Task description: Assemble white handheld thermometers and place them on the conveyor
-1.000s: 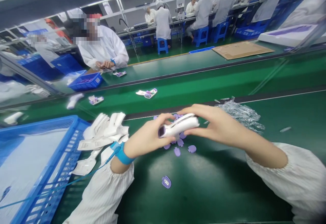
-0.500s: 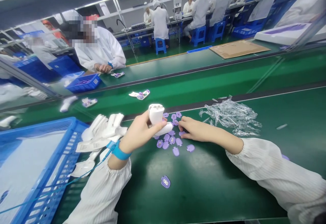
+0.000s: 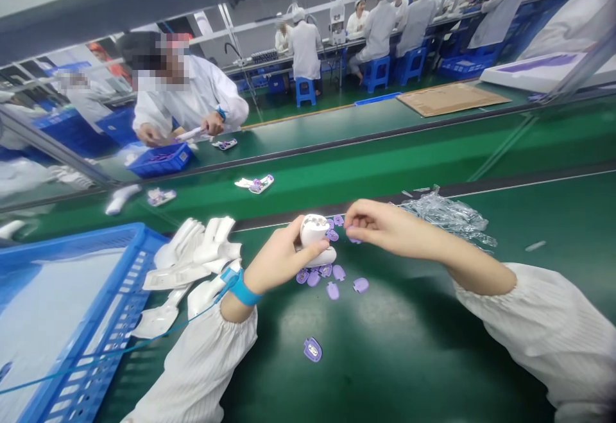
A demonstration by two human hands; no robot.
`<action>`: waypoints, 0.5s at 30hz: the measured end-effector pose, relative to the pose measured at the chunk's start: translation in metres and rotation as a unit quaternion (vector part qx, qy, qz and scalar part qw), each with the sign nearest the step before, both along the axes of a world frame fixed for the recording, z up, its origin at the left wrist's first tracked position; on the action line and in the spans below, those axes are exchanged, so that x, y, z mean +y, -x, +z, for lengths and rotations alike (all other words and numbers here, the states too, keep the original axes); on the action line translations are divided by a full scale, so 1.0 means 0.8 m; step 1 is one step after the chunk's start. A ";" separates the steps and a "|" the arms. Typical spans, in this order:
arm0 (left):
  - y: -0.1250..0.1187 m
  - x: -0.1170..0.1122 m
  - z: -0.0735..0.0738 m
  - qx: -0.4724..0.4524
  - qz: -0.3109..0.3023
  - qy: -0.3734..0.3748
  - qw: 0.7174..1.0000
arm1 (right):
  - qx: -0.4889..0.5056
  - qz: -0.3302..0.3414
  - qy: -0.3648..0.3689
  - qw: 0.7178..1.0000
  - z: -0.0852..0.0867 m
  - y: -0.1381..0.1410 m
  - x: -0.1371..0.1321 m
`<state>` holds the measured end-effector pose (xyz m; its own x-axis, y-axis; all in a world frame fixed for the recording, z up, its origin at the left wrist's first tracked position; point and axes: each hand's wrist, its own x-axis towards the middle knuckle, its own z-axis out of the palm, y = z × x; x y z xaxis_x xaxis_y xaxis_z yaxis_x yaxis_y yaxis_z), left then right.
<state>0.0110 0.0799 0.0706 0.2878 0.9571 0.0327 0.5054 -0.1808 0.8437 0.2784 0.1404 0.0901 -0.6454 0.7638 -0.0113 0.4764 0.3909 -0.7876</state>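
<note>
My left hand (image 3: 274, 257), with a blue wrist strap (image 3: 244, 288), is closed around a white plastic housing (image 3: 314, 232) with a rounded, hollow end turned up. To its right, my right hand (image 3: 385, 227) pinches a small purple plastic cover (image 3: 355, 239) between thumb and fingers. Several more purple covers (image 3: 332, 290) lie loose on the green bench below and behind the housing, some partly hidden by it. One purple cover with a metal contact (image 3: 312, 349) lies apart, nearer to me.
White housing shells (image 3: 185, 275) are heaped left, beside a blue crate (image 3: 135, 233). Clear plastic pieces (image 3: 447, 214) lie in a pile behind my right forearm. Part-built units (image 3: 260, 183) rest on the green belt (image 3: 366, 169). Across it, a co-worker (image 3: 192, 99) handles a white part.
My right hand has lifted off the bench with a purple cover in its fingers. My left hand has moved right and slightly down with the housing, now tilted. The belt's units have shifted left.
</note>
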 end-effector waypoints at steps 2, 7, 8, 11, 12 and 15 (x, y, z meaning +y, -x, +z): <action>-0.002 -0.001 -0.001 0.009 -0.008 0.000 1.000 | 0.097 -0.049 0.056 0.993 0.016 -0.002 -0.008; -0.008 -0.005 0.002 0.033 -0.045 -0.002 0.998 | 0.210 -0.062 0.107 0.970 0.040 0.005 -0.038; -0.009 -0.006 0.003 0.037 -0.050 -0.006 0.998 | 0.212 -0.062 0.111 0.969 0.042 0.008 -0.043; -0.010 -0.008 0.005 0.044 -0.059 -0.016 0.997 | 0.230 -0.090 0.112 0.962 0.043 0.015 -0.052; -0.010 -0.009 0.005 0.045 -0.062 -0.020 0.997 | 0.235 -0.097 0.111 0.961 0.042 0.017 -0.054; -0.012 -0.011 0.006 0.047 -0.070 -0.026 0.996 | 0.244 -0.106 0.108 0.958 0.037 0.025 -0.057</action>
